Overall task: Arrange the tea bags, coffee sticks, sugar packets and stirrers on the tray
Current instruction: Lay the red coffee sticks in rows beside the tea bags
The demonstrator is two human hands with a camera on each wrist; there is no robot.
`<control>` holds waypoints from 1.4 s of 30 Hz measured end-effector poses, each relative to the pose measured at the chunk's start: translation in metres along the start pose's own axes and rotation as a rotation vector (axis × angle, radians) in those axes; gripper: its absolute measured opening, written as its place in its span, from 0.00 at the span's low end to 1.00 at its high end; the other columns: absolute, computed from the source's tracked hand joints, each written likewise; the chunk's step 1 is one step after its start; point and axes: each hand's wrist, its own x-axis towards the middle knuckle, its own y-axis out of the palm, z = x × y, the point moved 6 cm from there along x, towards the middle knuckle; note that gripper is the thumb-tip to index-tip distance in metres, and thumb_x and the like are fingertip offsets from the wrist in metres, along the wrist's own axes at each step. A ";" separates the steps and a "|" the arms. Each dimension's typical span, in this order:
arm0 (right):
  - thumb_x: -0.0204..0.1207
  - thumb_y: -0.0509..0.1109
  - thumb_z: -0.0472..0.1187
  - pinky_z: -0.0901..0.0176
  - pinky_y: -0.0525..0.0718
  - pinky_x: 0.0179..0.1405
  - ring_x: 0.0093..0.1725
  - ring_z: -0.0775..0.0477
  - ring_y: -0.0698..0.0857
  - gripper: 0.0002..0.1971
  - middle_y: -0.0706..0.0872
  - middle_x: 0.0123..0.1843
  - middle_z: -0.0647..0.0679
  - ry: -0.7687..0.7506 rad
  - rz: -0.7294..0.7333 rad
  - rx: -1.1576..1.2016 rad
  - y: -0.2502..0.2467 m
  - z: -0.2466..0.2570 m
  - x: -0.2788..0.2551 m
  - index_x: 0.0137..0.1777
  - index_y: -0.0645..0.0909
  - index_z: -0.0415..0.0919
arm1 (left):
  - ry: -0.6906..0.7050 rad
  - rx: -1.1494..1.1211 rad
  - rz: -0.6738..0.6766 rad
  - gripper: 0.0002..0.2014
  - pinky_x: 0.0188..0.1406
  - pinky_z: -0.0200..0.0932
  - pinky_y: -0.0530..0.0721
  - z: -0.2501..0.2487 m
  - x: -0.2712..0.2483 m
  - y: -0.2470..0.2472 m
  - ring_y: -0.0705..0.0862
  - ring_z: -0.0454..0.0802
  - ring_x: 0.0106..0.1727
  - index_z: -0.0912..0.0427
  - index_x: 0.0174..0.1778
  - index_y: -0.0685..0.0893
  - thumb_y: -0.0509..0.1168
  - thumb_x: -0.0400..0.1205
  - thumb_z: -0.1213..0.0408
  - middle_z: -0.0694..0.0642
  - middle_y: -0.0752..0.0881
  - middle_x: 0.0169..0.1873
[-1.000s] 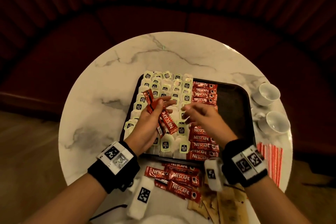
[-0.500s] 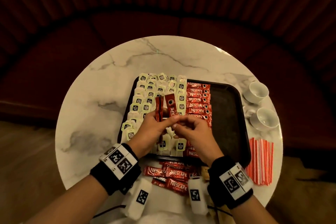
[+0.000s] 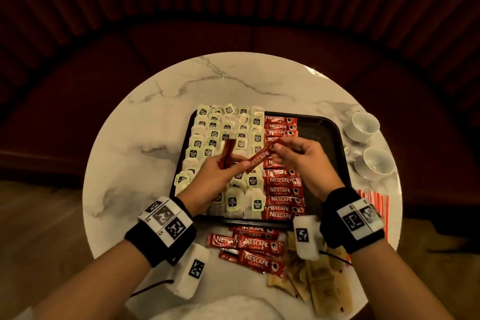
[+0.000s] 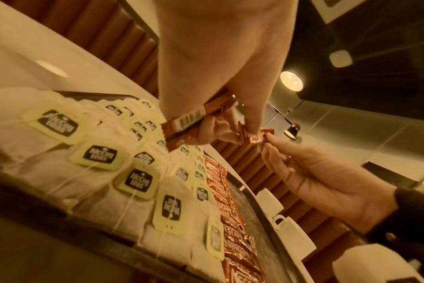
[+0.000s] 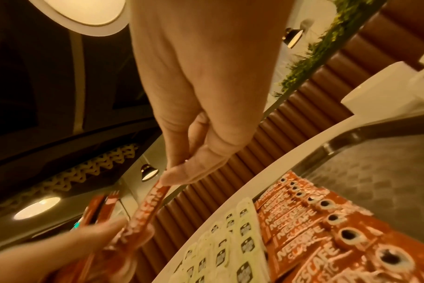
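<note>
A dark tray (image 3: 335, 132) holds rows of tea bags (image 3: 213, 135) on its left and a column of red coffee sticks (image 3: 281, 191) down its middle. Above the tea bags my left hand (image 3: 233, 163) grips a small bundle of coffee sticks (image 3: 226, 152). My right hand (image 3: 275, 147) pinches the far end of one coffee stick (image 3: 259, 157), whose near end still lies under my left thumb. The left wrist view shows the bundle (image 4: 194, 118) in my left hand (image 4: 206, 132). In the right wrist view my right hand (image 5: 172, 176) pinches the stick (image 5: 145, 216).
Loose coffee sticks (image 3: 249, 244) and brown sugar packets (image 3: 319, 283) lie on the marble table in front of the tray. Red-striped stirrers (image 3: 374, 205) lie at the right edge. Two white cups (image 3: 362, 125) stand beyond the tray's right side. The tray's right part is bare.
My right hand has drawn one stick out of the bundle and to the right, toward the coffee column. My left hand has stayed over the tea bags with the other sticks.
</note>
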 end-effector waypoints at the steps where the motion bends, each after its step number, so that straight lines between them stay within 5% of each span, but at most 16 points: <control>1: 0.80 0.68 0.28 0.66 0.89 0.46 0.43 0.53 0.91 0.08 0.91 0.50 0.40 0.023 -0.058 0.091 -0.011 -0.001 0.004 0.56 0.84 0.33 | -0.029 -0.038 -0.017 0.09 0.20 0.32 0.70 0.004 0.001 -0.003 0.75 0.39 0.25 0.58 0.56 0.86 0.69 0.83 0.60 0.47 0.85 0.33; 5: 0.82 0.64 0.27 0.70 0.87 0.41 0.44 0.54 0.91 0.07 0.89 0.50 0.43 0.080 -0.343 0.330 -0.062 -0.013 0.025 0.57 0.81 0.31 | -0.116 -0.085 0.016 0.14 0.17 0.35 0.65 0.018 0.000 -0.004 0.70 0.44 0.21 0.63 0.49 0.79 0.66 0.85 0.53 0.54 0.76 0.28; 10: 0.82 0.66 0.27 0.69 0.87 0.35 0.41 0.52 0.86 0.08 0.85 0.48 0.43 0.121 -0.507 0.162 -0.094 -0.033 0.060 0.58 0.80 0.35 | -0.122 -0.060 0.065 0.12 0.17 0.34 0.65 0.020 -0.005 0.002 0.70 0.42 0.20 0.58 0.42 0.75 0.68 0.84 0.54 0.52 0.70 0.26; 16: 0.80 0.70 0.29 0.63 0.84 0.39 0.39 0.52 0.86 0.09 0.87 0.43 0.45 0.193 -0.482 -0.090 -0.091 -0.052 0.103 0.58 0.83 0.34 | -0.137 -0.036 0.084 0.12 0.17 0.34 0.68 0.024 -0.006 0.008 0.70 0.42 0.20 0.58 0.45 0.76 0.68 0.83 0.54 0.47 0.72 0.23; 21: 0.76 0.77 0.35 0.50 0.90 0.53 0.39 0.48 0.89 0.06 0.90 0.42 0.44 0.226 -0.499 -0.241 -0.083 -0.059 0.122 0.51 0.85 0.38 | -0.139 -0.016 0.072 0.13 0.19 0.35 0.68 0.030 -0.007 0.002 0.71 0.43 0.21 0.56 0.39 0.75 0.69 0.83 0.54 0.47 0.73 0.22; 31: 0.72 0.80 0.46 0.45 0.88 0.58 0.51 0.41 0.89 0.13 0.91 0.51 0.39 0.286 -0.551 -0.502 -0.086 -0.053 0.124 0.48 0.88 0.36 | -0.159 -0.018 0.054 0.11 0.19 0.35 0.70 0.031 -0.008 -0.003 0.71 0.42 0.21 0.59 0.43 0.77 0.68 0.83 0.55 0.47 0.75 0.23; 36: 0.72 0.80 0.50 0.48 0.87 0.59 0.52 0.43 0.88 0.18 0.90 0.53 0.42 0.231 -0.566 -0.487 -0.090 -0.042 0.118 0.55 0.87 0.38 | -0.168 -0.056 0.076 0.13 0.19 0.34 0.69 0.025 -0.009 0.000 0.70 0.42 0.21 0.56 0.39 0.76 0.68 0.83 0.53 0.48 0.74 0.25; 39: 0.75 0.77 0.48 0.51 0.87 0.54 0.49 0.47 0.89 0.12 0.90 0.50 0.46 0.104 -0.516 -0.415 -0.078 -0.021 0.104 0.53 0.86 0.42 | -0.186 -0.160 0.084 0.15 0.18 0.33 0.69 0.021 -0.008 0.004 0.71 0.42 0.23 0.63 0.50 0.83 0.66 0.83 0.52 0.50 0.76 0.27; 42: 0.80 0.72 0.47 0.53 0.87 0.54 0.49 0.50 0.88 0.05 0.89 0.50 0.51 -0.003 -0.287 -0.375 -0.040 -0.001 0.074 0.53 0.85 0.48 | -0.205 -0.327 0.140 0.17 0.17 0.32 0.68 0.015 -0.006 0.012 0.73 0.42 0.24 0.66 0.61 0.83 0.60 0.87 0.56 0.51 0.79 0.29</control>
